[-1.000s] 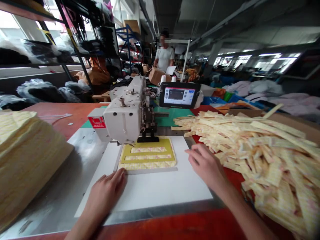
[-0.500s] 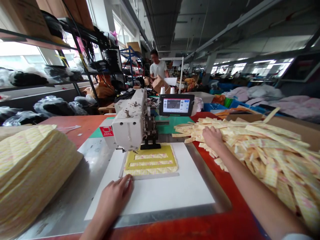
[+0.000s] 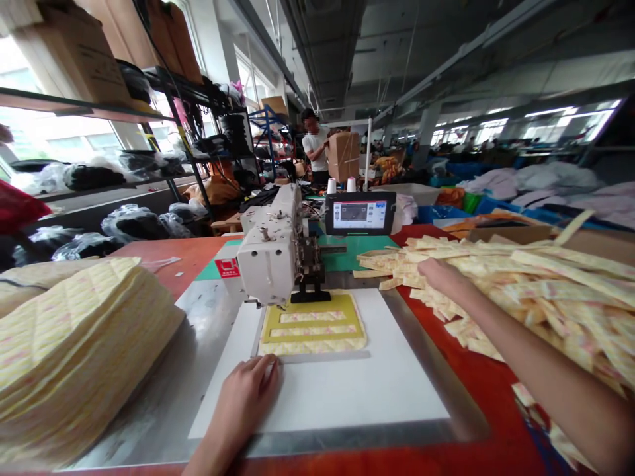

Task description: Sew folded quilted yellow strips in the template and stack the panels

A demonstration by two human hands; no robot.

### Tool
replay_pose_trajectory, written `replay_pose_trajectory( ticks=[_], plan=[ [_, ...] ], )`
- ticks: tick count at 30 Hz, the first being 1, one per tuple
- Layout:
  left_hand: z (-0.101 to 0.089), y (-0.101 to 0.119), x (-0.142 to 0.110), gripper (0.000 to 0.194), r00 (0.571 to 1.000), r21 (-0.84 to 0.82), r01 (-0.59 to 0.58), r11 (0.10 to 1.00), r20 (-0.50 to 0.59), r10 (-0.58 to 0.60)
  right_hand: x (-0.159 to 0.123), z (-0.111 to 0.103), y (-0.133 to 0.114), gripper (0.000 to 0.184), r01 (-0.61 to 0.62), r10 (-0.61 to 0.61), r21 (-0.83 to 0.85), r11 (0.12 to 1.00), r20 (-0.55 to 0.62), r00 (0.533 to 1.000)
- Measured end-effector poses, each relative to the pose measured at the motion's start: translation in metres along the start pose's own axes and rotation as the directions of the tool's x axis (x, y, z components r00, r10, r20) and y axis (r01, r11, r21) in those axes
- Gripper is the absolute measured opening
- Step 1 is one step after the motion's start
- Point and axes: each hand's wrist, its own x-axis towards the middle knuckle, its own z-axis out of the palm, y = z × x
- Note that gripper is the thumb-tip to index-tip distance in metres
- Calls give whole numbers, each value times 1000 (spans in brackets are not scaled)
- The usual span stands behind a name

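Note:
My left hand (image 3: 251,387) rests on the white plate (image 3: 367,390) of the sewing machine, fingers stretched forward. Its fingertips lie by the lower left corner of a yellow-green slotted template (image 3: 317,337). Under the template is a quilted yellow fabric piece (image 3: 312,348), its print showing through the slots and along the edge. The machine head (image 3: 270,258) stands over the far side of the template. To the right, my right hand (image 3: 441,274) reaches into a heap of yellow fabric strips (image 3: 555,291). Its fingers are hidden there, so any grip on a strip cannot be seen.
A thick stack of quilted yellow pieces (image 3: 99,344) stands at the left. Behind the machine are a control screen (image 3: 360,215) and two thread cones (image 3: 342,186). Further back, a person (image 3: 316,149) handles a cardboard box (image 3: 343,155). Loaded shelves (image 3: 149,125) line the left wall.
The view has shifted a little to the left. My right hand has dipped deeper among the strips, hiding its fingers. My left hand stays by the template. The person behind has raised the box upright.

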Motion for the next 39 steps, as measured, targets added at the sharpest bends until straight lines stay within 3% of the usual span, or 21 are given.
replay_pose_trajectory(
  ticks=[4,7,9,10,12,14,16,18,19,21,24,27,31,39],
  plan=[
    [4,0,1,27,1000,-55,15,998,5,-14,-6,-14,-6,28,44,-43,9,999,-85,995],
    [2,9,4,29,1000,-174,20,984,13,-18,-25,-45,-37,29,186,-171,38,982,-250,953],
    [-5,21,8,29,999,-309,30,951,-5,-33,-42,-71,-66,23,435,-328,130,891,-477,815],
    [-10,28,11,28,998,-383,41,923,-19,-53,-51,-83,-82,23,527,-361,196,827,-533,765],
    [-22,42,19,27,992,-546,85,834,-30,-121,-67,-102,-109,21,586,-314,413,697,-559,768],
    [-31,55,29,30,975,-725,170,667,28,-218,-82,-105,-132,17,529,-289,684,502,-444,848],
    [-34,67,38,37,945,-871,269,411,154,-290,-97,-89,-151,19,349,-394,904,249,-234,889],
    [-30,75,43,43,907,-923,348,167,287,-307,-112,-57,-168,29,91,-544,995,48,-50,837],
    [-25,79,43,44,890,-923,377,80,337,-308,-121,-37,-175,35,-14,-575,1000,-12,5,818],
    [-13,84,40,43,855,-906,423,-17,405,-323,-139,3,-187,45,-157,-553,983,-100,76,830],
    [5,91,30,42,815,-879,472,-69,465,-346,-162,47,-197,47,-269,-529,945,-185,135,838],
    [15,95,20,47,786,-845,515,-147,533,-313,-174,63,-198,45,-293,-481,925,-243,147,864],
    [17,97,19,47,762,-820,535,-204,573,-303,-175,61,-196,38,-259,-428,923,-284,120,896],
    [8,99,21,28,826,-875,478,-73,476,-302,-176,50,-194,28,-223,-319,915,-336,112,941]
  ],
)
